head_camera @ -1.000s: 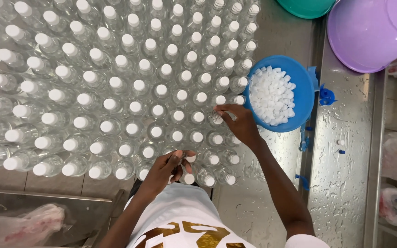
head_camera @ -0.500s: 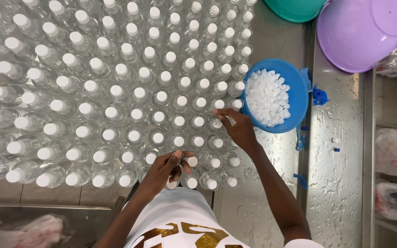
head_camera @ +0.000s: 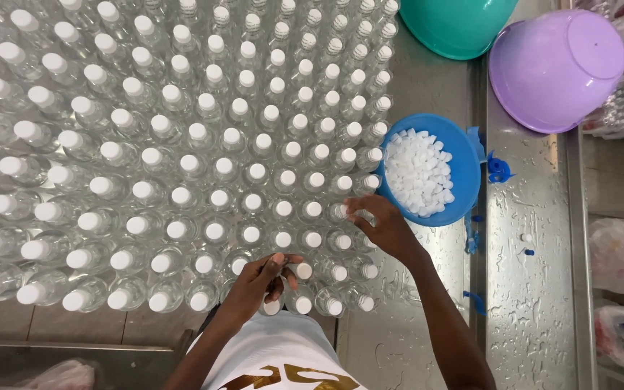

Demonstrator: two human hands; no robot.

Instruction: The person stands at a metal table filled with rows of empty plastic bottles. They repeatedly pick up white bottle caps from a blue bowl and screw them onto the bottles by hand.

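A round blue bowl [head_camera: 464, 170] right of centre holds loose white caps [head_camera: 419, 173]. Clear plastic bottles [head_camera: 182, 144] with white caps fill the frame's left. The left hand [head_camera: 258, 280], fingers curled, pinches a bottle top at lower centre; the right hand [head_camera: 380, 225], loosely curled, touches a bottle beside the bowl. The steel bench [head_camera: 529, 289] is wet.

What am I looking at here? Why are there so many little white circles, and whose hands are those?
The camera sits on a person's head and looks straight down, so you see their own arms. The white circles are caps on clear plastic bottles standing in rows on a wet metal table. The left hand grips a bottle top near the front. The right hand touches a bottle beside a blue bowl full of loose white caps. A purple bowl and a teal bowl lie upside down.
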